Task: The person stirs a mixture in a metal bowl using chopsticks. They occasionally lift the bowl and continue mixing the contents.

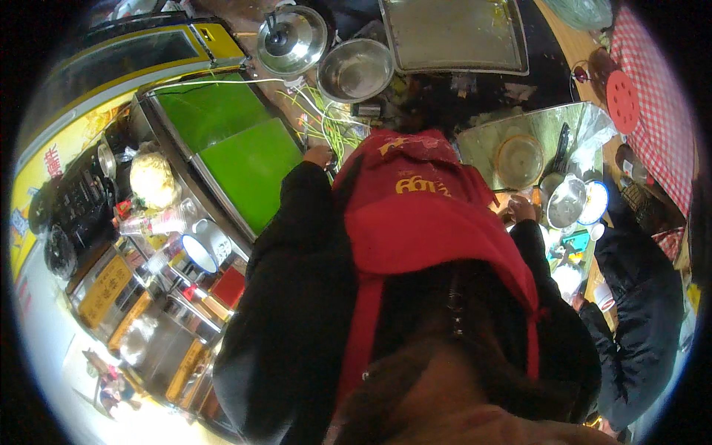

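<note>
My left hand point(320, 155) is at the right edge of a bright green board point(252, 167), beside a loose heap of thin green stalks point(337, 132). Its fingers look curled, with a small dark shape below them that is too unclear to name. On the other side of my red apron point(430, 215), my right hand point(522, 209) is close to a round metal bowl point(566, 202). These fingers are bent inward, and whatever is in them is hidden. Just beyond stands a round, pale container point(519, 161) on a light surface.
Ahead are a lidded pot point(293, 41), a metal basin point(356, 70) and a large tray point(456, 33). Cups and a white enamel mug point(208, 245) crowd the left. Another person's dark sleeve point(638, 297) is at right, near a red checked cloth point(656, 96).
</note>
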`<action>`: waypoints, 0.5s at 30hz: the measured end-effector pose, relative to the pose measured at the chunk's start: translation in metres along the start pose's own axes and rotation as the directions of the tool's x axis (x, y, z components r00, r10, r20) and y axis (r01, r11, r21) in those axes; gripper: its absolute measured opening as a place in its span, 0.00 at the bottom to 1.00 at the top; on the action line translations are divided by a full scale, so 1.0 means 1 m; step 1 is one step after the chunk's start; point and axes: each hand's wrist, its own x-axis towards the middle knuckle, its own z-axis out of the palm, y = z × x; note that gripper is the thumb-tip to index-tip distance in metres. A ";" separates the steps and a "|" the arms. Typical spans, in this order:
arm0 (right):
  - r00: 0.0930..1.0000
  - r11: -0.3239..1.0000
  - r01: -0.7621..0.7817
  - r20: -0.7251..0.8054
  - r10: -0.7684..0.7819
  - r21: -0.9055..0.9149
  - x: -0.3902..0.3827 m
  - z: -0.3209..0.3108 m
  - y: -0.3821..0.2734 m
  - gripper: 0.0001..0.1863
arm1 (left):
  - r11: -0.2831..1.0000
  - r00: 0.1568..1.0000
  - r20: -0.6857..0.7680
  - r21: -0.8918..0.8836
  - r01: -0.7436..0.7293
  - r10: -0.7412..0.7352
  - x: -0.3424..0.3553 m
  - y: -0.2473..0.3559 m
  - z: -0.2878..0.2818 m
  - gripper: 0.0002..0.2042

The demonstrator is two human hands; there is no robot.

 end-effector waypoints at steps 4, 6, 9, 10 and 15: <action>0.976 0.895 -0.116 0.219 0.021 0.430 0.012 -0.003 -0.012 0.15 | 0.989 0.998 -0.046 -0.143 0.040 -0.047 -0.017 -0.014 0.011 0.14; 0.992 0.935 -0.069 0.122 0.028 0.347 0.011 0.000 -0.023 0.15 | 0.973 0.997 -0.066 -0.228 0.035 -0.051 -0.027 -0.013 0.013 0.15; 0.950 0.940 0.311 0.084 -0.301 -0.139 0.004 0.006 -0.048 0.16 | 0.965 0.956 -0.137 -0.086 0.250 -0.260 -0.037 -0.003 0.010 0.13; 0.985 0.978 0.169 0.043 -0.165 -0.120 -0.001 0.009 -0.058 0.17 | 0.984 0.972 -0.155 -0.002 0.176 -0.175 -0.038 -0.001 0.006 0.12; 0.998 0.997 -0.053 -0.034 0.055 0.064 -0.036 0.020 -0.116 0.17 | 0.911 0.978 -0.198 0.412 0.024 0.064 -0.025 -0.015 -0.005 0.06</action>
